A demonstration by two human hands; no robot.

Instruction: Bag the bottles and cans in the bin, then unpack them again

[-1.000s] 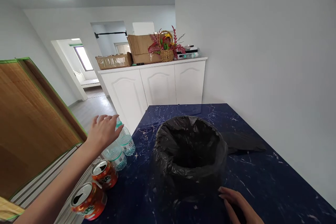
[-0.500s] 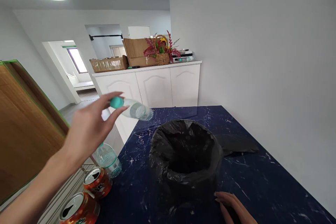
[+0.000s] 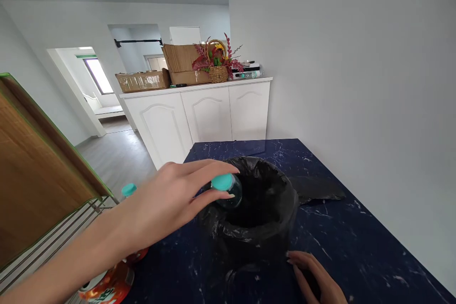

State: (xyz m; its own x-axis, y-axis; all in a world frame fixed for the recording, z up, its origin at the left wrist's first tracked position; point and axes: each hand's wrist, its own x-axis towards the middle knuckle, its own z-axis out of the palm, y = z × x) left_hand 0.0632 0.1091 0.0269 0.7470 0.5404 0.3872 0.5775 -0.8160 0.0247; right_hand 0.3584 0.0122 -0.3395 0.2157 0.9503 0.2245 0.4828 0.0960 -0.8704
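Observation:
My left hand (image 3: 174, 197) pinches a clear plastic bottle (image 3: 233, 195) near its teal cap, between thumb and fingers. The bottle points down into the mouth of a bin lined with a black bag (image 3: 254, 237), at its left side. Beside the lower right of the bin, my right hand (image 3: 317, 275) rests at the table with thumb and fingers apart, holding nothing I can see. Left of the bin stand an orange drink can (image 3: 112, 285) and a second can (image 3: 137, 255), mostly hidden by my left arm. Behind that arm shows the teal cap of another bottle (image 3: 128, 189).
The bin stands on a dark blue marbled table (image 3: 331, 247). A flat black bag (image 3: 315, 189) lies right of it. Left are a wire rack (image 3: 53, 237) and a brown board (image 3: 32, 171). White cabinets (image 3: 210, 114) with boxes and a flower basket stand beyond.
My left hand has carried the bottle right and down, from the air left of the bin into its mouth. The bottle now tips downward. My right hand stays nearly where it was.

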